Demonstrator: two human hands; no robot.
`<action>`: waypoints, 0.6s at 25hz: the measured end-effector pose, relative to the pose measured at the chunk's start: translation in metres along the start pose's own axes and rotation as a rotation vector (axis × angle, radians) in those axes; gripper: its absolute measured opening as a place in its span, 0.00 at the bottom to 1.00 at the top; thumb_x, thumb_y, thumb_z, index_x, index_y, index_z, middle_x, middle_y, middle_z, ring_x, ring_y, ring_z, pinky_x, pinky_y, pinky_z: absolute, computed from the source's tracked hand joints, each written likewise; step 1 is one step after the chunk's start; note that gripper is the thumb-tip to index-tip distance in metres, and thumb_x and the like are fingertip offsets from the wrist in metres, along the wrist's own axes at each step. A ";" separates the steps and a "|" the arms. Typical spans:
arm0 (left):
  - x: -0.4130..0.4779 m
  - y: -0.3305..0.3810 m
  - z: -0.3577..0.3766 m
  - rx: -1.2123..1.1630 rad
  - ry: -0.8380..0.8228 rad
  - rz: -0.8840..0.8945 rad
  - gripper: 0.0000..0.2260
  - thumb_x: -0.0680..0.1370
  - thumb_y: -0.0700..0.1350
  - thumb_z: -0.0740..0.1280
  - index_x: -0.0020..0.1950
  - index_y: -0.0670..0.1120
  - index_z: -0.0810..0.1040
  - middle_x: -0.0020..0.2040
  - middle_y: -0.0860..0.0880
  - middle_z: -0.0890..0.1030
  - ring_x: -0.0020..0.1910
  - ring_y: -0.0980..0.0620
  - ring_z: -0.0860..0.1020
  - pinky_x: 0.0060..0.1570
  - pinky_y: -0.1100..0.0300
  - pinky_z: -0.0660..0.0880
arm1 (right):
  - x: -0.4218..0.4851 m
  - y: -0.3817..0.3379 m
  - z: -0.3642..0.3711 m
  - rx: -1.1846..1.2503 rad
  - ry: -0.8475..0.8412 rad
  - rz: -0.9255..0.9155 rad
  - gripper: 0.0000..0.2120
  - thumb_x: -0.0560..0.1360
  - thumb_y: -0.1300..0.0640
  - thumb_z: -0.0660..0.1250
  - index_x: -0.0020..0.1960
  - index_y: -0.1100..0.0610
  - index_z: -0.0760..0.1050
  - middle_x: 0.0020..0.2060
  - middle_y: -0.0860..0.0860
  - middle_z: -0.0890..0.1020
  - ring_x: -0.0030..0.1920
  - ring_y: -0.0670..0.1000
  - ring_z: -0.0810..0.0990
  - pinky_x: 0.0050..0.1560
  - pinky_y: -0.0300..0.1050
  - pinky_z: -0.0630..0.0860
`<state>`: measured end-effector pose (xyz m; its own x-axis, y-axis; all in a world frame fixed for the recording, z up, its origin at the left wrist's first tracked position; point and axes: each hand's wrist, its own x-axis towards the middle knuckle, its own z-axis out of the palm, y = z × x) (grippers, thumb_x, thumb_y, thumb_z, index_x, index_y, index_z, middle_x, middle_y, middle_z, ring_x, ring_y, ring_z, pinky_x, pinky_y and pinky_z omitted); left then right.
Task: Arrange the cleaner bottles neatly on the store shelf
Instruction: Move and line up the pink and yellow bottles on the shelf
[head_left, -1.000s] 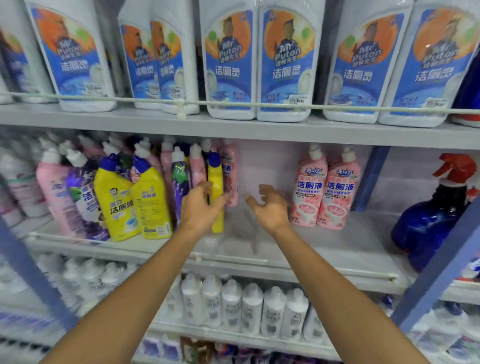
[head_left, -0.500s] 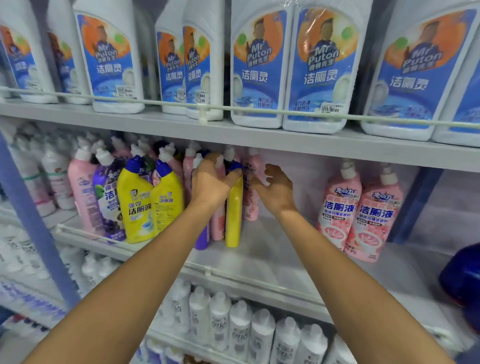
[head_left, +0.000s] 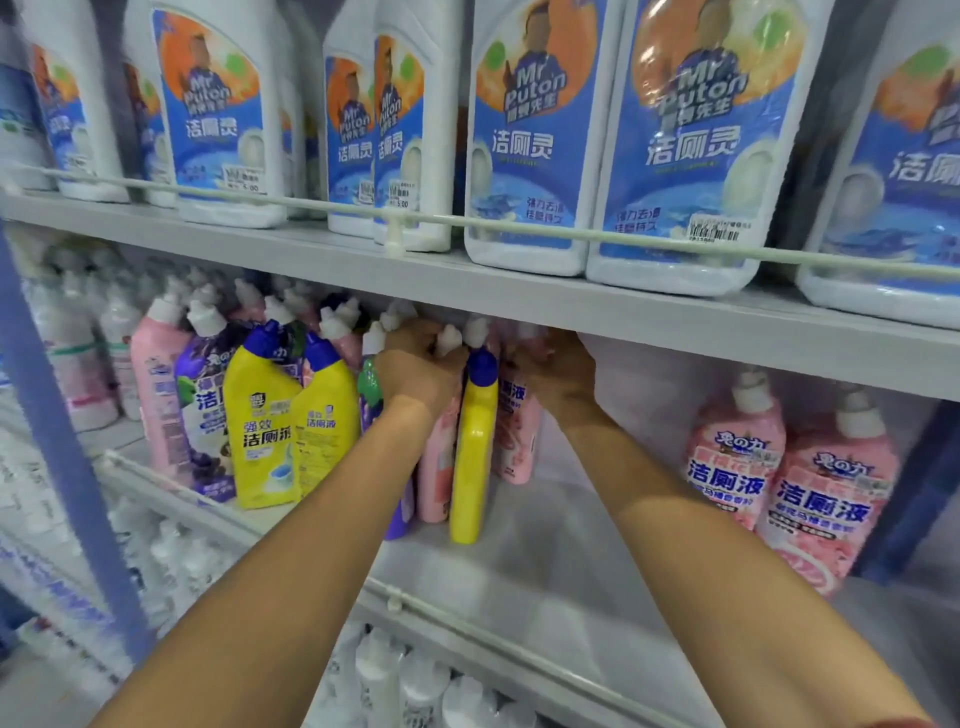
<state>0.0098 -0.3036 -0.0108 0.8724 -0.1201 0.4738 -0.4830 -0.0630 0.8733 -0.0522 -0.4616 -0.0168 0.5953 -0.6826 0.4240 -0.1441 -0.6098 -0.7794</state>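
On the middle shelf (head_left: 545, 561), our left hand (head_left: 415, 371) curls its fingers round the neck of a pink bottle (head_left: 435, 467), beside a yellow bottle (head_left: 472, 457). Our right hand (head_left: 558, 379) is blurred; fingers unclear. Bottles look rigid, slick, likely heavy: grip necks.

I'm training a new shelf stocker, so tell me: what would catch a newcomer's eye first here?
The left hand grips a white-capped pink bottle mid-shelf; a yellow bottle with a blue cap stands between it and the right hand. Above, big white Mr Puton jugs line the upper shelf; two pink bottles stand apart at right.
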 end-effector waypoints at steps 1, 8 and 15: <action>0.000 -0.001 0.002 -0.008 0.017 0.011 0.07 0.68 0.47 0.73 0.34 0.53 0.75 0.43 0.43 0.84 0.47 0.43 0.84 0.50 0.52 0.80 | 0.004 0.004 0.004 -0.008 -0.014 0.016 0.18 0.74 0.46 0.73 0.60 0.54 0.79 0.58 0.55 0.84 0.61 0.56 0.81 0.53 0.42 0.73; 0.009 -0.010 0.002 0.422 0.070 0.256 0.10 0.78 0.48 0.65 0.43 0.45 0.82 0.42 0.45 0.85 0.46 0.42 0.81 0.39 0.57 0.66 | 0.001 0.032 0.017 -0.029 -0.032 -0.001 0.28 0.74 0.43 0.74 0.69 0.52 0.71 0.61 0.54 0.82 0.61 0.60 0.80 0.56 0.46 0.75; 0.004 -0.001 -0.012 0.465 -0.004 0.331 0.09 0.78 0.43 0.63 0.44 0.42 0.80 0.42 0.39 0.83 0.44 0.36 0.80 0.38 0.53 0.70 | -0.019 0.030 0.003 -0.175 -0.031 -0.069 0.26 0.75 0.44 0.72 0.69 0.54 0.72 0.59 0.55 0.83 0.59 0.61 0.81 0.55 0.49 0.78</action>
<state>0.0143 -0.2921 -0.0082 0.6689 -0.2117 0.7126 -0.7139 -0.4503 0.5363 -0.0654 -0.4663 -0.0496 0.6318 -0.6258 0.4573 -0.2359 -0.7173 -0.6557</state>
